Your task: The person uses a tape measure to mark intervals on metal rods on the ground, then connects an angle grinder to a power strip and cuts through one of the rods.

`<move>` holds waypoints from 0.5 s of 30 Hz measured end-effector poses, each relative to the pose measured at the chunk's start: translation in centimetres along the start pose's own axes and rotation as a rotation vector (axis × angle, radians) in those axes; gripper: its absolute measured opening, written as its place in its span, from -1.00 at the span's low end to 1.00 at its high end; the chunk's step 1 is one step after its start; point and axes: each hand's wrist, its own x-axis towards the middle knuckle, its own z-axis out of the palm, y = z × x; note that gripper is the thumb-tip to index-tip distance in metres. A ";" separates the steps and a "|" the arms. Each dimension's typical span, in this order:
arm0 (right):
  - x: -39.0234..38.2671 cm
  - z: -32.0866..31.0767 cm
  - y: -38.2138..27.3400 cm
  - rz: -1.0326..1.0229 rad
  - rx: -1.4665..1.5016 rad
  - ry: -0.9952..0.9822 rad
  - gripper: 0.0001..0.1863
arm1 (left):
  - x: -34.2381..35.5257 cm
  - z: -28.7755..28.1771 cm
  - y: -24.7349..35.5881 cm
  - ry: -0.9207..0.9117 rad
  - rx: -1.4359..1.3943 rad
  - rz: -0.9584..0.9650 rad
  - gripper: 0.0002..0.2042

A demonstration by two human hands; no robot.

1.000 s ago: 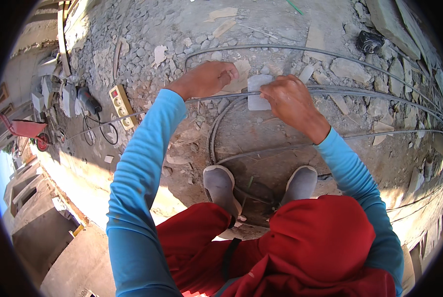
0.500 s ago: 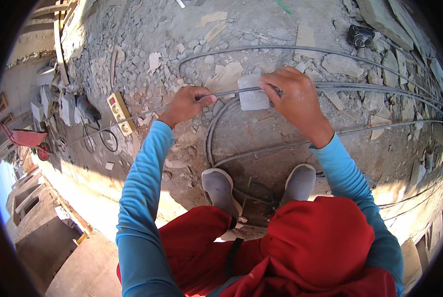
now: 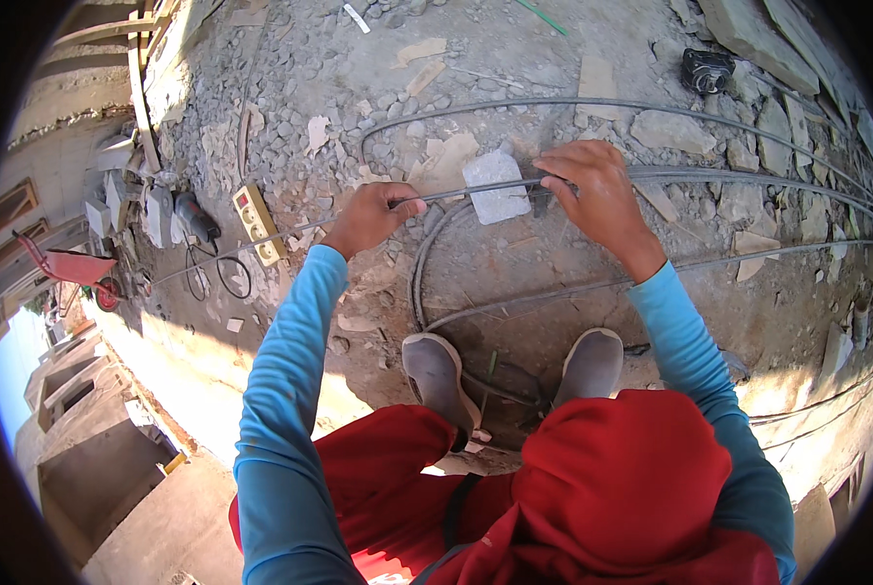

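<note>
shoes [image 3: 593,364]: near wire loops [image 3: 418,278], which could snag a step
left hand [image 3: 366,216]: fingers grasping the rod
right hand [image 3: 600,190]: fingers curled at the rod; cannot tell whether they grip
rod [image 3: 495,186]: between the hands, across the block [image 3: 500,207]; a weak hold could let it slip
power strip [image 3: 260,229]: under the rod's line; contact, if live, could shock
wheelbarrow [image 3: 79,265]: far left; contents unclear
</note>
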 end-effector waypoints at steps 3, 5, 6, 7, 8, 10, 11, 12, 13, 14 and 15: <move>-1.0 0.9 0.6 0.000 0.000 -0.022 -0.83 | -0.7 0.4 -0.7 -0.024 -0.030 -0.052 -0.70; -1.2 1.2 0.8 0.001 -0.011 -0.015 -0.85 | -0.6 0.3 -0.5 -0.055 -0.040 -0.074 -0.69; -1.2 1.2 0.8 0.006 -0.014 -0.015 -0.84 | -0.2 0.1 -0.3 -0.078 -0.034 -0.080 -0.68; -1.1 1.2 0.7 0.006 -0.010 -0.011 -0.84 | -0.2 -0.3 -0.1 -0.096 -0.024 -0.091 -0.67; -0.9 1.2 0.6 0.005 -0.015 -0.015 -0.83 | -0.2 -0.3 -0.2 -0.092 -0.041 -0.079 -0.65; -0.6 0.7 0.5 0.006 -0.025 -0.021 -0.81 | -0.2 -0.3 -0.1 -0.083 -0.077 -0.053 -0.60; -0.4 0.5 0.5 0.012 -0.029 -0.034 -0.80 | 0.0 -0.5 0.1 -0.100 -0.018 -0.080 -0.58; -0.3 0.3 0.5 0.018 -0.032 -0.049 -0.78 | 0.3 -0.8 0.4 -0.116 0.040 -0.107 -0.56; -0.2 0.2 0.5 0.024 -0.032 -0.062 -0.76 | 0.5 -1.1 0.7 -0.132 0.101 -0.136 -0.54; -0.1 0.2 0.5 0.031 -0.041 -0.080 -0.75 | 0.6 -1.1 0.7 -0.131 0.119 -0.139 -0.53; 0.0 0.2 0.5 0.037 -0.048 -0.099 -0.75 | 0.8 -1.0 0.5 -0.130 0.136 -0.142 -0.53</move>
